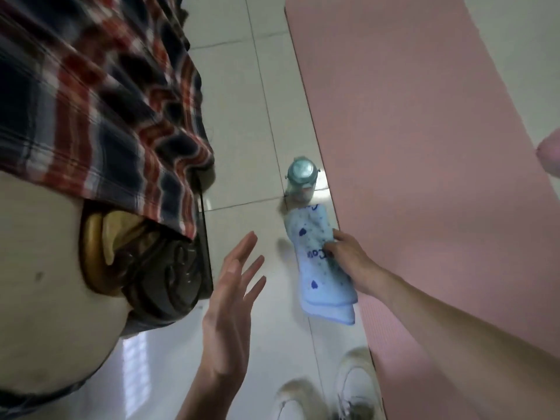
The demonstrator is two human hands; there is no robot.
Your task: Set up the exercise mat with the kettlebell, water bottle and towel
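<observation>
A pink exercise mat (424,147) lies unrolled on the tiled floor at the right. A teal-capped water bottle (300,180) stands upright on the tiles just left of the mat's edge. My right hand (348,256) grips a folded light blue towel (321,268) with dark blue hearts, held just above the floor beside the mat, in front of the bottle. My left hand (230,286) hovers with its fingers spread and holds nothing. A rounded pink object (550,157) shows at the right frame edge. No kettlebell is recognisable.
A sofa with a carved dark wooden arm (151,268) and a plaid cloth (91,86) draped over it fills the left. My two white shoes (327,392) stand on the tiles at the bottom, close to the mat's left edge.
</observation>
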